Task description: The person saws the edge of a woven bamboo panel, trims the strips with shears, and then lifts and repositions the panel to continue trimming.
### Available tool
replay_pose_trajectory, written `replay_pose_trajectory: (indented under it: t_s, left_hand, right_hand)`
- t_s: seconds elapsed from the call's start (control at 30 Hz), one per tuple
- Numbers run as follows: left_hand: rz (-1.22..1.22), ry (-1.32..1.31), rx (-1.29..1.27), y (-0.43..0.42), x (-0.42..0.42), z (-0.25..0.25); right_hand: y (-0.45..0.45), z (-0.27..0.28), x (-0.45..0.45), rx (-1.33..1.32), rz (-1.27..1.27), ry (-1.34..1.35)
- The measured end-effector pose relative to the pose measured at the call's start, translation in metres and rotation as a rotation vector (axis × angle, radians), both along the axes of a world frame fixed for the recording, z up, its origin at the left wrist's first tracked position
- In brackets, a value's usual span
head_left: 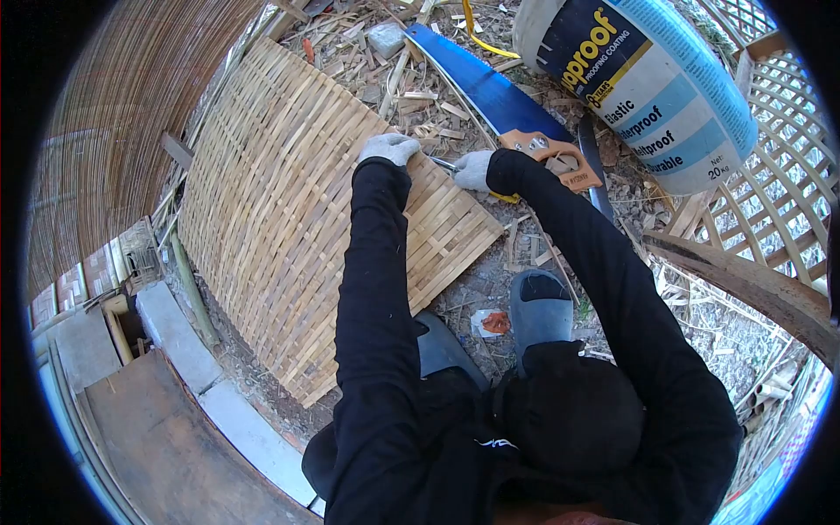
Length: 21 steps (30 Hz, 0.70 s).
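A woven bamboo mat (289, 192) lies at a slant on the ground before me. My left hand (390, 150), in a light grey glove, is closed over its upper right edge. Just to the right, my gloved right hand (474, 171) is closed around a yellow-handled metal tool (444, 164). The tool's metal end points left at the mat's edge, and a bit of yellow handle shows below the hand; its exact kind is mostly hidden. Beyond my right hand lies a handsaw (490, 87) with a blue blade and wooden handle.
A large waterproofing-coating bucket (647, 87) stands at the upper right, near a bamboo lattice (761, 192) and a wooden beam (744, 284). Wood chips (420, 109) litter the ground. Grey blocks (179, 337) border a brown board (166, 437) at lower left. My clogs (540, 311) are close to the mat.
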<state>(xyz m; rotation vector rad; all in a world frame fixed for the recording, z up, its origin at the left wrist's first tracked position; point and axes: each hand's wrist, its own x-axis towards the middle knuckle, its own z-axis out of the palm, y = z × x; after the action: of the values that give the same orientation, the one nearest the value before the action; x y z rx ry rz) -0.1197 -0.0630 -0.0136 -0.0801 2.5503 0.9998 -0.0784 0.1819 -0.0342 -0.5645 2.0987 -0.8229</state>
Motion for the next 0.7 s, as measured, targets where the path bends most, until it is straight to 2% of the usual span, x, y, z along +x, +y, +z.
replay_pose_trajectory:
  t_s: [0.1, 0.2, 0.23, 0.27, 0.33, 0.37, 0.43, 0.47, 0.57, 0.6, 0.67, 0.7]
  left_hand:
    - [0.061, 0.005, 0.006, 0.004, 0.005, 0.005]
    - [0.104, 0.011, -0.004, 0.01, 0.01, 0.014]
    - [0.11, 0.015, -0.012, 0.012, 0.012, 0.017]
    - [0.187, 0.058, 0.098, 0.016, 0.017, 0.018]
    - [0.335, 0.141, 0.323, 0.028, 0.03, 0.019]
    - [0.395, 0.247, 0.317, 0.035, 0.034, 0.018]
    - [0.506, 0.447, 0.305, 0.047, 0.045, 0.011]
    - [0.498, 0.449, 0.283, 0.051, 0.051, 0.01]
    - [0.471, 0.456, 0.133, 0.073, 0.056, 0.023]
    - [0.371, 0.532, 0.073, 0.068, 0.048, 0.005]
    - [0.264, 0.72, -0.094, 0.07, 0.044, 0.017]
    - [0.203, 0.814, -0.174, 0.073, 0.041, 0.022]
  right_hand:
    - [0.001, -0.007, 0.005, -0.059, -0.076, -0.009]
    - [0.005, -0.028, 0.011, -0.091, 0.03, 0.264]
    - [0.007, -0.044, 0.015, -0.13, -0.031, 0.244]
    - [0.01, -0.06, 0.02, -0.168, -0.092, 0.225]
    - [0.021, -0.019, 0.038, -0.19, -0.197, 0.188]
    - [0.027, 0.005, 0.047, -0.202, -0.25, 0.171]
    - [0.038, 0.022, 0.07, -0.237, -0.475, 0.007]
    - [0.044, 0.022, 0.086, -0.375, -0.614, -0.004]
    - [0.067, 0.033, 0.12, -0.688, -1.0, -0.403]
    - [0.077, 0.033, 0.131, -0.818, -1.087, -0.532]
    - [0.092, 0.034, 0.152, -1.08, -1.264, -0.794]
    - [0.094, 0.045, 0.159, -1.19, -1.226, -0.936]
